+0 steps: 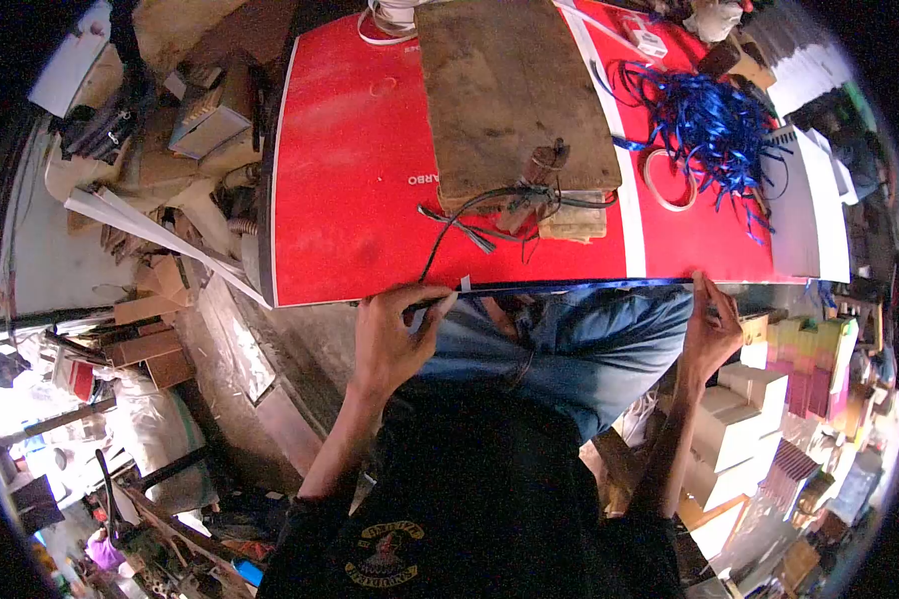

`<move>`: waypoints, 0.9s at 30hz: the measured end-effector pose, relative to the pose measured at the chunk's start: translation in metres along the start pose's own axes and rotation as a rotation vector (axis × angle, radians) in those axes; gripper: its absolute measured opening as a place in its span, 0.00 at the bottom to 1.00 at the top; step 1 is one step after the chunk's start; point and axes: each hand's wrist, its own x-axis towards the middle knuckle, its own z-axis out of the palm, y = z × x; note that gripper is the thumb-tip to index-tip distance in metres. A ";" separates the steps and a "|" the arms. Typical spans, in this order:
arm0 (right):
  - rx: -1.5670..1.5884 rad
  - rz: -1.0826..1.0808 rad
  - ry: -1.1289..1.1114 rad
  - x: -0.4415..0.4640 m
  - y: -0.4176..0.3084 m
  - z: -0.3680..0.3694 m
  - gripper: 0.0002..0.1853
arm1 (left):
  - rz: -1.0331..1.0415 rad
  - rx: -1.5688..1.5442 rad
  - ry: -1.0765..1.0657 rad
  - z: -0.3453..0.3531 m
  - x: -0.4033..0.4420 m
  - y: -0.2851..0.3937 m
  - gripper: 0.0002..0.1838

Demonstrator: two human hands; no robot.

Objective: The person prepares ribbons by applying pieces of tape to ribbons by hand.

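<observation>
A thin blue ribbon (579,287) is stretched along the front edge of the red table (350,200). My left hand (400,334) pinches its left end, with the fingers closed at the table edge. At the right end, my right hand (711,324) holds the ribbon between closed fingertips. A brown wooden board (514,90) lies on the table, and a tool with a dark cord (539,175) rests at its near edge. Beside the board on the right is a tangled pile of blue ribbons (709,125).
A tape ring (669,180) lies near the ribbon pile. A small white and red box (644,38) is at the table's far side. Stacked white boxes (734,429) stand at the lower right, and a cardboard box (210,115) is at the upper left.
</observation>
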 end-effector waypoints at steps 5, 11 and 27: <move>0.011 -0.127 -0.046 0.002 -0.103 -0.038 0.16 | 0.051 -0.184 -0.137 -0.026 0.002 0.053 0.07; 0.673 -0.096 -0.872 0.008 -0.213 -0.061 0.15 | 0.259 -0.250 -0.224 -0.042 0.017 0.110 0.11; 0.569 -0.351 -0.784 0.091 -0.224 0.020 0.06 | 0.346 -0.235 0.055 -0.035 0.122 0.116 0.06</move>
